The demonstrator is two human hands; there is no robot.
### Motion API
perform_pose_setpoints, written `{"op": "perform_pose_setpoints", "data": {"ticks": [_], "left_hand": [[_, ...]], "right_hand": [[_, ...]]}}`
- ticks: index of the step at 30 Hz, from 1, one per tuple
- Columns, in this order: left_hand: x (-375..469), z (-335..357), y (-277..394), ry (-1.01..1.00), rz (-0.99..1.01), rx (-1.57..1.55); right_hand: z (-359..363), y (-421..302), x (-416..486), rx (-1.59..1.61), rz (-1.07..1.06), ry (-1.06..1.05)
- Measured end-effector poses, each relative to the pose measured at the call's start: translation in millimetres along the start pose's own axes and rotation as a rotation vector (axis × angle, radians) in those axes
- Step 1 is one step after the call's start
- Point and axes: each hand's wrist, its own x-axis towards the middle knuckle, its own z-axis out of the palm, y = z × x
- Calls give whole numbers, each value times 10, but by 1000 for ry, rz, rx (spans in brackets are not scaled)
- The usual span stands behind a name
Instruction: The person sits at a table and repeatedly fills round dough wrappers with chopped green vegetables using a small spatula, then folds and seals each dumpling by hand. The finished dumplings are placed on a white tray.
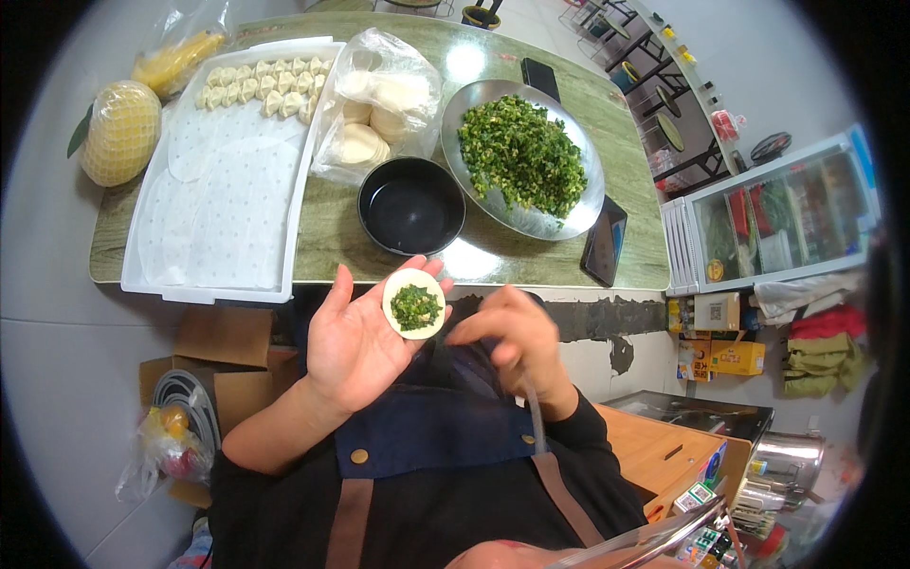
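A round dough wrapper [389, 293] topped with chopped green filling [416, 308] lies flat on the fingers of my left hand [359, 341], palm up. To its right is my right hand [515, 341], blurred, its fingers curled near the wrapper's edge; a strip hangs below it, and I cannot tell whether it is held. Beyond my hands stands a black bowl [411, 206] that seems to hold clear liquid. A metal dish [522, 226] carries a heap of green filling [522, 153]. Round wrappers [362, 144] sit in a clear plastic bag [330, 167]. Folded dumplings [266, 87] line the far end of a white tray [293, 235].
One phone [604, 242] lies at the table's right edge, another phone [540, 78] behind the dish. A netted yellow fruit [122, 134] and bagged bananas [178, 62] sit left of the tray. An open cardboard box [224, 334] stands below the table at left.
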Motion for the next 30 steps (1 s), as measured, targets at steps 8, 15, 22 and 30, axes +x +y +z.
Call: {"op": "perform_pose_setpoints", "data": {"ticks": [8, 15, 22, 30], "left_hand": [[-15, 15, -17, -21, -132, 34], [4, -4, -71, -17, -204, 61], [-62, 2, -163, -39, -143, 652], [-13, -7, -199, -32, 37, 1260]], "right_hand": [[-52, -12, -141, 6, 3, 2], [58, 65, -114, -90, -43, -16], [77, 88, -43, 82, 156, 119], [168, 22, 0, 50, 217, 214]]}}
